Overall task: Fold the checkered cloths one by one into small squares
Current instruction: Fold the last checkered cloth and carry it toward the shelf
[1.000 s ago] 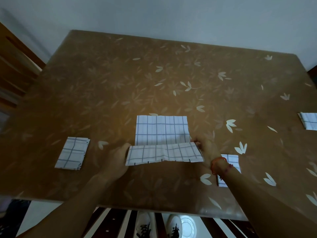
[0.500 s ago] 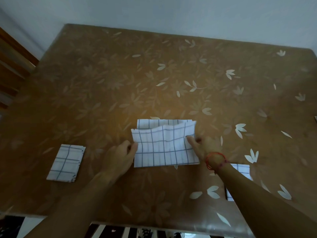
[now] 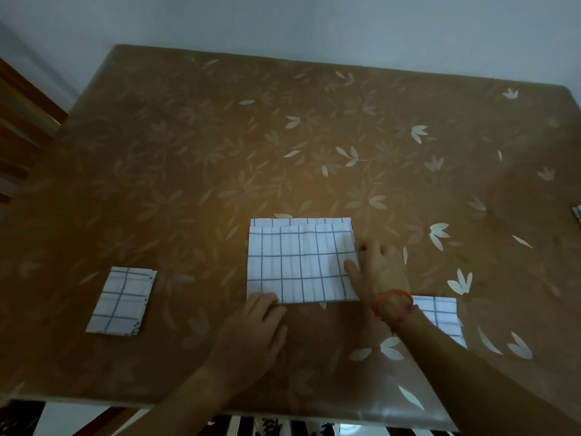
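Observation:
A white checkered cloth [image 3: 300, 262] lies folded in half near the middle of the table, its top layer just short of the far edge. My left hand [image 3: 251, 328] has bent fingertips resting on the cloth's near left corner. My right hand [image 3: 379, 272], with a red wrist string, lies at the cloth's right edge with its thumb on the fabric and its fingers spread. A small folded checkered cloth [image 3: 121, 300] lies to the left. Another checkered cloth [image 3: 441, 313] lies partly hidden under my right forearm.
The brown table [image 3: 283, 136] has a leaf-pattern cover and its near edge runs close below my arms. A corner of one more checkered cloth [image 3: 577, 217] shows at the far right edge. A wooden chair [image 3: 22, 121] stands at the left, a pale wall behind.
The cloth's near half was lifted and folded over onto the far half, and now lies flat. My left hand drew back to the near left corner; my right hand settled on the right edge.

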The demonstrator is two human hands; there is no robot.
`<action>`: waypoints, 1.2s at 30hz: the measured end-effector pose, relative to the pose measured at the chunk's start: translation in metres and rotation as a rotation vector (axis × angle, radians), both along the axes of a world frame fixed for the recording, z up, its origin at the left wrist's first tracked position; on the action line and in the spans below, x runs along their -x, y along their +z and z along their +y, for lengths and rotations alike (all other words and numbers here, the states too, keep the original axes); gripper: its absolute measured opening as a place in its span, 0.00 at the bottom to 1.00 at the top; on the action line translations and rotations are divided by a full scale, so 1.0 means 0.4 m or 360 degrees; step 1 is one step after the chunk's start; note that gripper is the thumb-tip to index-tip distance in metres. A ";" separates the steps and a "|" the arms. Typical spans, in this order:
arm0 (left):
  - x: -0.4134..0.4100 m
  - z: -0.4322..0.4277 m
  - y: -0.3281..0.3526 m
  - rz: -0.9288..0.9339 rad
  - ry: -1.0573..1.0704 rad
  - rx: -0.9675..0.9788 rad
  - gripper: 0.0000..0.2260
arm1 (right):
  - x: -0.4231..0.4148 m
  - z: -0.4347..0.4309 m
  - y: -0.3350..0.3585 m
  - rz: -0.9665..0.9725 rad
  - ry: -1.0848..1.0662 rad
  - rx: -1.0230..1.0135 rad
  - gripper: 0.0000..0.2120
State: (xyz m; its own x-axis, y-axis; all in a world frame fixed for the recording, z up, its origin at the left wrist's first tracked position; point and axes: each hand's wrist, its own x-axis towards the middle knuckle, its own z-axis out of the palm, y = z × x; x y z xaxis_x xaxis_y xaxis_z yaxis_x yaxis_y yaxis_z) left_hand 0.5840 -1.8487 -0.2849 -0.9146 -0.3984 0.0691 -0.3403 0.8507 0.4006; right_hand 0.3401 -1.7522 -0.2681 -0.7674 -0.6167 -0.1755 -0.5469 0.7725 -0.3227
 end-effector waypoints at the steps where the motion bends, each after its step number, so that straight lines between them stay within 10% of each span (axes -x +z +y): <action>1: -0.013 0.022 -0.003 -0.0028 -0.0036 0.0039 0.14 | -0.027 0.012 0.004 0.0109 0.0123 0.0033 0.21; 8: -0.025 0.056 -0.040 -0.0194 -0.0134 0.0301 0.21 | -0.209 0.088 -0.063 0.0401 0.0856 -0.0118 0.29; 36: 0.007 0.041 -0.056 -0.0371 -0.0060 0.0229 0.27 | -0.227 0.057 -0.104 0.0280 0.0791 -0.0287 0.35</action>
State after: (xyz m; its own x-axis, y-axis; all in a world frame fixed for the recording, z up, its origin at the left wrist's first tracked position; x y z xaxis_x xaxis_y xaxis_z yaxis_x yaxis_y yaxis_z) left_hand 0.5811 -1.8324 -0.3073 -0.9264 -0.3652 -0.0916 -0.3762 0.9070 0.1890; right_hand 0.4309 -1.7295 -0.3098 -0.4192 -0.8839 -0.2074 -0.8932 0.4425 -0.0804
